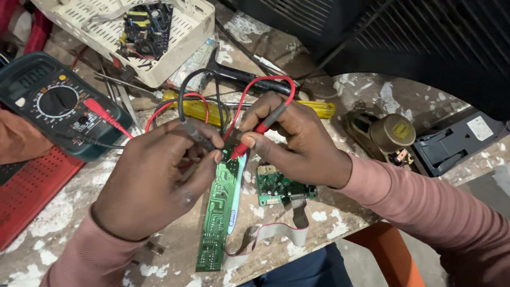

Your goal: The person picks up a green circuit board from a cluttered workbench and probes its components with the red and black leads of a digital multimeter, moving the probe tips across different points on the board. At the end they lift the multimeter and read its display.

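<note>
I see both probes set on the long green circuit board (218,212): left hand (151,183) fingers pinch the black probe (196,134), right hand (300,141) fingers the red probe (255,135). The smaller board (279,187), just right of the fingertips, lies untouched.

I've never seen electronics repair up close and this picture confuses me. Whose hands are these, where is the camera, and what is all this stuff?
The one camera sits on the person's head, looking down at their own hands over a paint-flecked workbench. The left hand pinches a black probe; the right hand holds a red probe. Both tips meet the top of a long green circuit board. Wires run to a dark green multimeter at the left. A smaller green board with a grey ribbon cable lies beside it, and a yellow-handled screwdriver behind.
</note>
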A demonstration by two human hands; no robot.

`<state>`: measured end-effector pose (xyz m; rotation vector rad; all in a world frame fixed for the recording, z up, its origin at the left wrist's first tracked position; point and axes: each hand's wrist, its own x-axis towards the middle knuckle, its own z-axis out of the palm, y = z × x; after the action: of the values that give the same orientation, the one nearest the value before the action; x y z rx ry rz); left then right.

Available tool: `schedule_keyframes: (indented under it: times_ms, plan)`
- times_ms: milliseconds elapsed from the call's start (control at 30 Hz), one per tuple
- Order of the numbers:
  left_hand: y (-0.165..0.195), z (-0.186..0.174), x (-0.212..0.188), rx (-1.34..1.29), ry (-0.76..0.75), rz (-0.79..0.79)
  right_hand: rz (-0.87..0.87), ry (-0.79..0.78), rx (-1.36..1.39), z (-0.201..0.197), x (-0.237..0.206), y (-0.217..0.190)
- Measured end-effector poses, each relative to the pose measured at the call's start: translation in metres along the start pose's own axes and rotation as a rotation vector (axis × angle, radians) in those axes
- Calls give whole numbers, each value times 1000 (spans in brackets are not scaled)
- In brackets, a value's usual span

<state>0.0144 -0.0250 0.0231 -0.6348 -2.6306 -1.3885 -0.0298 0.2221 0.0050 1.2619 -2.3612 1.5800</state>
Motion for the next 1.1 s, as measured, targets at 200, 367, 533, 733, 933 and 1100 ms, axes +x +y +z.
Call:
schedule_keyframes:
  times_ms: [200,367,533,733,933,1100]
  plan:
    - [0,-1,0,-11,17,44,7,-12,32,-1,0,1]
    - [1,0,1,4,-1,2,8,-7,-26,-1,-1,1]
    - [1,-1,1,10,17,87,23,-9,37,-1,-2,-1]
    - [2,-1,0,-55,10,64,24,-22,24,-2,-2,-1]
    - [3,-1,0,-37,-23,-6,12,-42,52,-2,-3,-1]
    - [3,-2,0,-71,1,63,21,-43,51,0,-3,-1]
